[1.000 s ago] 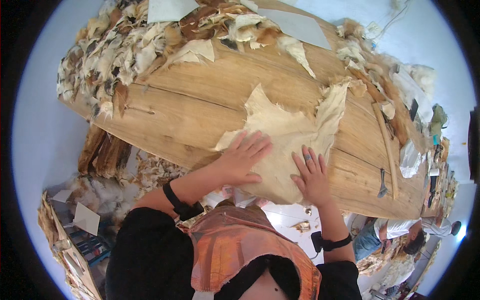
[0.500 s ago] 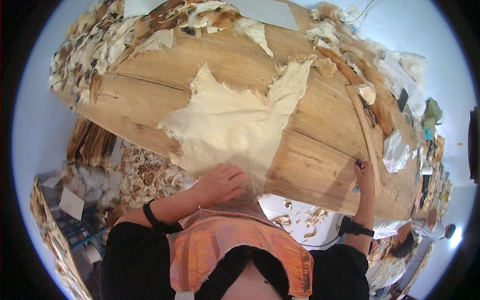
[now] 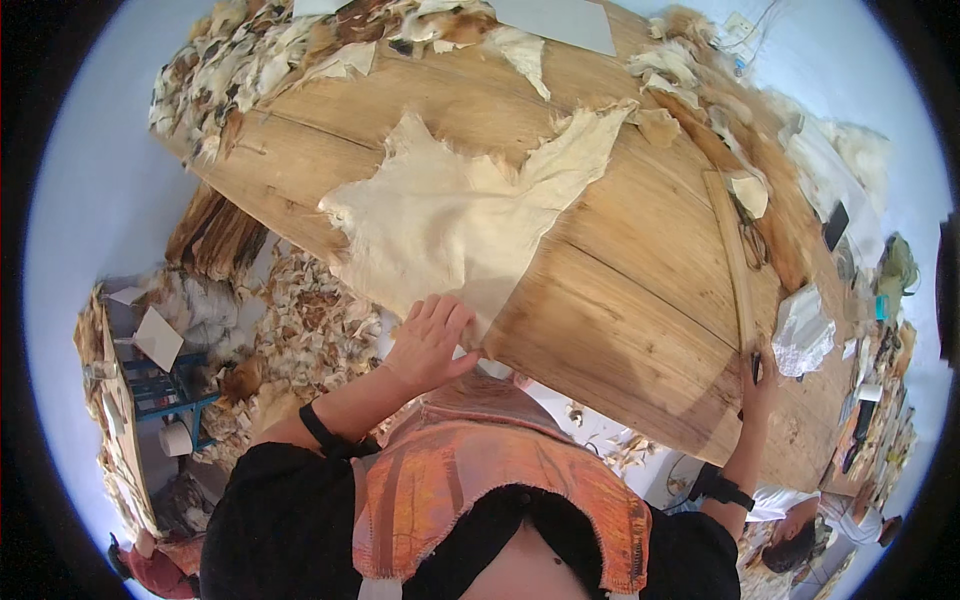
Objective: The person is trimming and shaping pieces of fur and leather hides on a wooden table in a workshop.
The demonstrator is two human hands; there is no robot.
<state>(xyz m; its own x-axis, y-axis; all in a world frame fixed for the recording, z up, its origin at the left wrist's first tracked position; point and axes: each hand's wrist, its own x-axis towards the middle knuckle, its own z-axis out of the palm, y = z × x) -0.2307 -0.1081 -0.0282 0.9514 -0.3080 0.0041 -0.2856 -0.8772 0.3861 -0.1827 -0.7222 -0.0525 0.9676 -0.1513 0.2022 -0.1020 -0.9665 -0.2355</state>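
Observation:
A pale, irregular animal hide (image 3: 450,215) lies skin side up on the wooden table (image 3: 640,310), its near end hanging over the front edge. My left hand (image 3: 432,345) rests on that near end, fingers stretched over the skin and thumb apart. At the right, close to the near end of a long wooden strip (image 3: 735,260), my right hand (image 3: 760,388) is closed around a small dark-handled tool (image 3: 755,364). Most of the tool is hidden by the fingers, so its kind does not show.
Fur scraps (image 3: 235,75) are heaped at the far left, and brown pelts (image 3: 765,205) line the right side. A crumpled white plastic bag (image 3: 803,330) lies beyond my right hand. Clippings (image 3: 305,335) cover the floor at left, by a blue stool (image 3: 165,390). Another person (image 3: 795,535) is at the lower right.
My right hand has moved right and nearer with the tool, toward the strip's near end. My left hand has shifted slightly on the hide's near end. The whole view has turned a little.

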